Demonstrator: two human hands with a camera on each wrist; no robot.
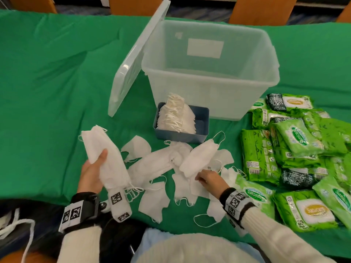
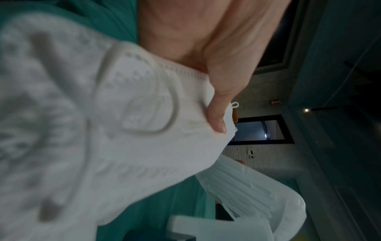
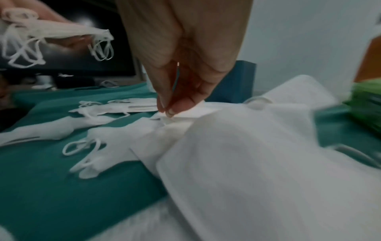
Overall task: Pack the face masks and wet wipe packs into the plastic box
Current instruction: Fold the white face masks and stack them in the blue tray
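My left hand (image 1: pixel 93 171) grips a stack of white face masks (image 1: pixel 103 154) above the green cloth, thumb pressed on top (image 2: pixel 216 120). The stack (image 2: pixel 123 130) fills the left wrist view. My right hand (image 1: pixel 206 179) reaches into the loose pile of white masks (image 1: pixel 171 164) and pinches the edge of one mask (image 3: pixel 185 114) with fingertips (image 3: pixel 173 109); a raised mask (image 1: pixel 201 158) stands just beyond it. The clear plastic box (image 1: pixel 210 73) stands open and empty behind. Green wet wipe packs (image 1: pixel 296 149) lie heaped at the right.
The box's lid (image 1: pixel 133 61) leans against its left wall. A small blue tray (image 1: pixel 201 135) holding a stack of masks sits in front of the box. A green cloth (image 1: pixel 47 82) covers the table. Chair backs (image 1: pixel 262 10) line the far edge.
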